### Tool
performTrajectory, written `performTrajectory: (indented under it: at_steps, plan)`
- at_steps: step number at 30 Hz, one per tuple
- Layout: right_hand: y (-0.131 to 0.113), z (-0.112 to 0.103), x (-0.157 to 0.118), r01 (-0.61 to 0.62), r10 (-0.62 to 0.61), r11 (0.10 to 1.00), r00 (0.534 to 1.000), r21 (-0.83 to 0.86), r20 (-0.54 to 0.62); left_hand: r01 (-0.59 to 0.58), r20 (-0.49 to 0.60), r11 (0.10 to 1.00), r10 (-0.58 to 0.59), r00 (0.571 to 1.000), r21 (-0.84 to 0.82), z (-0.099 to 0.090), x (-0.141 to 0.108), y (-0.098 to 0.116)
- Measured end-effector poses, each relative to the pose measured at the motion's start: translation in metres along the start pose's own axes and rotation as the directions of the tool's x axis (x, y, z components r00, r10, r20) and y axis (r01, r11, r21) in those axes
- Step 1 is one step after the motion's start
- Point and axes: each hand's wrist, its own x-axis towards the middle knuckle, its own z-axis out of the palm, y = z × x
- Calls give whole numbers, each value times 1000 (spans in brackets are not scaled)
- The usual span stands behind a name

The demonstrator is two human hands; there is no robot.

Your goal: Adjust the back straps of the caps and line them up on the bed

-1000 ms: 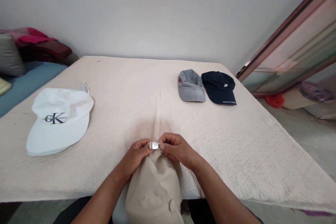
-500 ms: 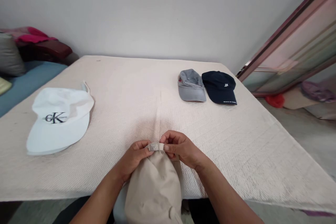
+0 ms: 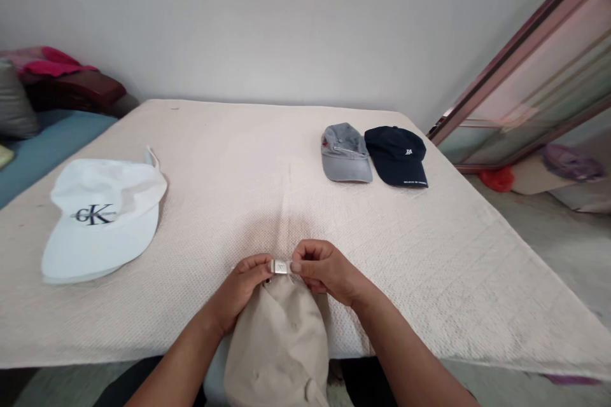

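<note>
A beige cap (image 3: 281, 343) hangs over the front edge of the table, its back strap facing up. On the strap sits a small metal buckle (image 3: 280, 266). My left hand (image 3: 241, 286) pinches the strap at the buckle's left side. Thumb and fingers of my right hand (image 3: 324, 270) grip the strap just right of the buckle. A white cap (image 3: 107, 216) with black letters lies to the left. Farther back on the right, a grey cap (image 3: 344, 152) rests beside a navy cap (image 3: 396, 156).
A cream cloth covers the table (image 3: 229, 159), which stands against a pale wall (image 3: 267, 25). At the left are a blue bed or seat (image 3: 71, 133) and a grey cushion (image 3: 16, 102). To the right, a pink-framed glass door (image 3: 520, 63) leans into view.
The buckle now sits nearer my right fingertips, and less strap shows between it and my right thumb. The view has shifted slightly; the other caps lie as before.
</note>
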Motion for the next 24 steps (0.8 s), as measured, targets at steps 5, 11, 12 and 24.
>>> performTrajectory:
  at_steps: [5, 11, 12, 24]
  plan:
    - [2, -2, 0, -34, 34, 999, 999, -18, 43, 15, 90, 1000, -15, 996, 0, 3, -1, 1]
    - [0, -2, -1, -46, 45, 999, 995, 18, 94, 39, 90, 999, -38, 995, -7, 4, -2, 1]
    - [0, -1, 0, -41, 40, 999, 995, 13, 95, 34, 104, 999, -34, 994, -1, 4, -2, 1]
    - [-1, -3, -1, -44, 45, 999, 994, -12, 100, 65, 14, 988, -64, 998, -143, 2, -2, 3]
